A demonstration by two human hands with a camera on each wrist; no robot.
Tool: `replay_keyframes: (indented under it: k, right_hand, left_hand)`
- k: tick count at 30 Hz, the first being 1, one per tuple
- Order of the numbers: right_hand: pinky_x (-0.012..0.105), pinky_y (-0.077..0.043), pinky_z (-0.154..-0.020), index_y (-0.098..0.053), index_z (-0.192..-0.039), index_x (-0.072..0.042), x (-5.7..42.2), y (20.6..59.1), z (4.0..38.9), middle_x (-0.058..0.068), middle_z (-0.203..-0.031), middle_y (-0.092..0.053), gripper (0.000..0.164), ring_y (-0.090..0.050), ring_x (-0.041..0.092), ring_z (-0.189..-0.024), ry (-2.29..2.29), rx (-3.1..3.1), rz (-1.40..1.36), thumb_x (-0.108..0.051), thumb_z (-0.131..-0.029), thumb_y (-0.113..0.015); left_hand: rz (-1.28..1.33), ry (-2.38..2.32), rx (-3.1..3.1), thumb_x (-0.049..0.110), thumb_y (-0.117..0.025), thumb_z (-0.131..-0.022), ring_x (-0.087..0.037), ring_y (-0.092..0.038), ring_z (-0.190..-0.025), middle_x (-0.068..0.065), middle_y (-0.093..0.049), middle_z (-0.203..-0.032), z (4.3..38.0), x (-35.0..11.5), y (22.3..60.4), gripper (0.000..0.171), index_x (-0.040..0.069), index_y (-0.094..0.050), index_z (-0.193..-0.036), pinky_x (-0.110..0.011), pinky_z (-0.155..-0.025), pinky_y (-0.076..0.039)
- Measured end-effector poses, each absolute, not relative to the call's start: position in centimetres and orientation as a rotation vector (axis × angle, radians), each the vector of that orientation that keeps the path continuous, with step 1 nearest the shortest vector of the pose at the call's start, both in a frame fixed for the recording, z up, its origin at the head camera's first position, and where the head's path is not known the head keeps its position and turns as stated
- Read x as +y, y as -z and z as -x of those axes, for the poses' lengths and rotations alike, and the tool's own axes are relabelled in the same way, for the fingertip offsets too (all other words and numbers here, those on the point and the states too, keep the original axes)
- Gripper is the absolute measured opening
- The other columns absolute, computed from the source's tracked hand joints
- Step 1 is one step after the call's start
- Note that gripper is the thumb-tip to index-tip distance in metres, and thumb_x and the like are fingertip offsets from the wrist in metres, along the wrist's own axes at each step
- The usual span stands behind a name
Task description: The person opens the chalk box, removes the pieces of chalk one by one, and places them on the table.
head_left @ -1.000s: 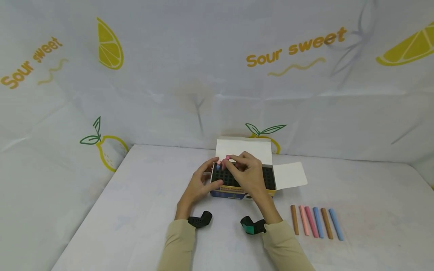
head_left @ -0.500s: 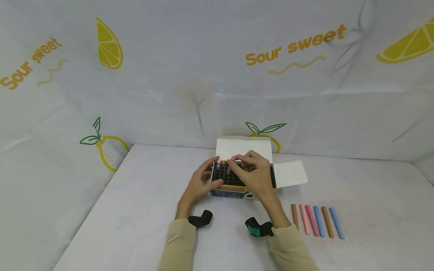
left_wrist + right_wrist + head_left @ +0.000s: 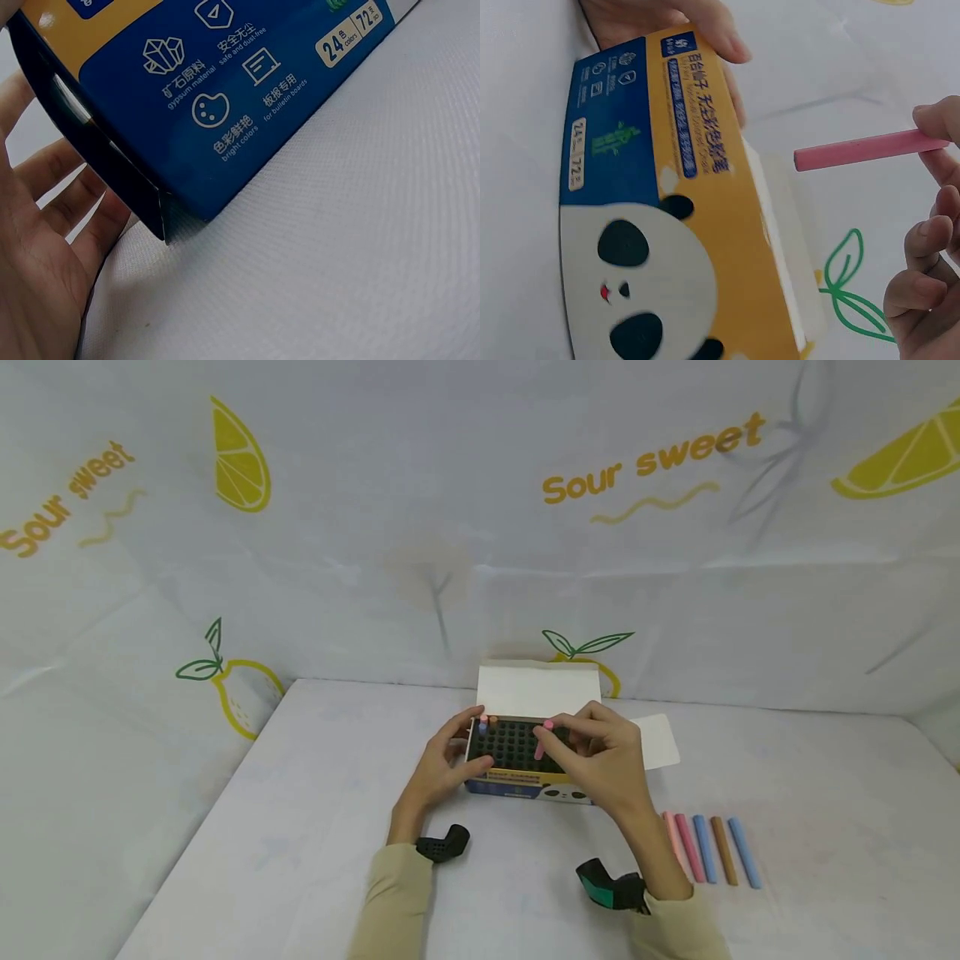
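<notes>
A chalk box [image 3: 504, 790] stands with its lid up, showing a black insert full of round holes. My left hand [image 3: 441, 764] holds the box's left end, thumb at the front edge and fingers round the side. Between thumb and forefinger, my right hand [image 3: 606, 758] pinches a pink chalk stick [image 3: 540, 748] above the right half of the insert. The right wrist view shows this chalk [image 3: 862, 152] apart from the box, its free end pointing left. A blue chalk [image 3: 483, 728] and a brown chalk [image 3: 493, 720] poke up at the insert's back left corner, beside a pale pink tip.
Right of the box, several chalk sticks lie in a row, including a blue one [image 3: 745, 853] and a brown one [image 3: 724, 852]; my right forearm covers part of the row. The white side flap [image 3: 660, 742] sticks out to the right. A white cloth wall rises behind.
My right hand has carried the pink chalk rightward from the insert's left back area. The right forearm now hides the leftmost brown chalk of the row. My left hand stays on the box.
</notes>
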State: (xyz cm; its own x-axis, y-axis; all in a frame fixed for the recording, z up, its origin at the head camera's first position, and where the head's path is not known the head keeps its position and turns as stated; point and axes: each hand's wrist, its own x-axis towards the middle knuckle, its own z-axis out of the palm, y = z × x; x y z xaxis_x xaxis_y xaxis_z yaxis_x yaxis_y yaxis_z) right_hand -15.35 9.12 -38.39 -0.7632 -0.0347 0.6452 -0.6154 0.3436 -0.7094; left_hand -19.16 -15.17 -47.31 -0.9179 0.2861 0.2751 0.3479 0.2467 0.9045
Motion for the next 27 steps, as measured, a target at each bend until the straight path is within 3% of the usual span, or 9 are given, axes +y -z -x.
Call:
replay_keyframes:
  k: [15,27]
  right_hand:
    - [0.025,-0.026,-0.043,-0.081,-0.079,-0.006,14.6,37.1,12.8,-0.002,-0.064,-0.045,0.021,-0.035,0.004,-0.055,-1.317,-2.156,-0.561,0.010,-0.068,-0.086]
    - [0.026,-0.030,-0.047,-0.080,-0.089,-0.017,23.1,36.7,11.1,-0.010,-0.069,-0.048,0.023,-0.044,0.006,-0.061,-1.249,-2.565,-0.612,0.004,-0.080,-0.082]
  left_hand:
    - [0.596,1.789,-2.452,0.044,-0.076,-0.088,-0.023,-0.055,-0.119,-0.010,-0.059,-0.137,19.0,-15.2,47.2,0.074,0.029,-0.045,-0.154,-0.050,-0.105,-0.048]
    - [0.597,1.803,-2.452,0.045,-0.076,-0.087,-0.019,-0.054,-0.116,-0.010,-0.060,-0.135,18.9,-15.1,47.2,0.075,0.029,-0.046,-0.153,-0.045,-0.103,-0.050]
